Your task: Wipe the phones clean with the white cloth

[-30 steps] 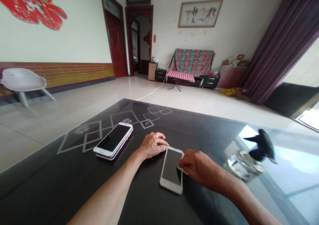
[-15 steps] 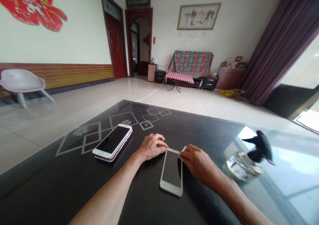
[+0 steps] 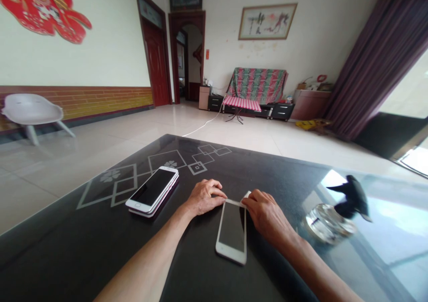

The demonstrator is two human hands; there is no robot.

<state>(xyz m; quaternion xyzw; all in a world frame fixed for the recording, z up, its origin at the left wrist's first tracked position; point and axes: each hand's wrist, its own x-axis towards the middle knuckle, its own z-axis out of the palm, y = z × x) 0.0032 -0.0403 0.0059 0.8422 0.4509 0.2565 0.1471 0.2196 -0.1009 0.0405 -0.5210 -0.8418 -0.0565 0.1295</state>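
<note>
A white smartphone point(image 3: 232, 228) with a dark screen lies flat on the black tabletop in front of me. My left hand point(image 3: 207, 197) rests on the table at the phone's far left corner, its thumb and fingertips pressed against that corner. At the far right corner is my right hand point(image 3: 265, 210), fingers pinched together on a small thin white piece point(image 3: 246, 196). Most of that piece is hidden by the fingers, and I cannot make out its kind. To the left lies a stack of smartphones point(image 3: 154, 189), a white one on top.
A clear spray bottle point(image 3: 329, 224) with a black trigger head stands on the right of the glossy table point(image 3: 110, 248). Beyond the table are a white chair point(image 3: 31, 110), a small striped folding table point(image 3: 241, 103) and a purple curtain point(image 3: 364, 66).
My right hand has shifted slightly away from me along the phone's far right corner, its fingers still pinched. My left hand keeps its place at the left corner.
</note>
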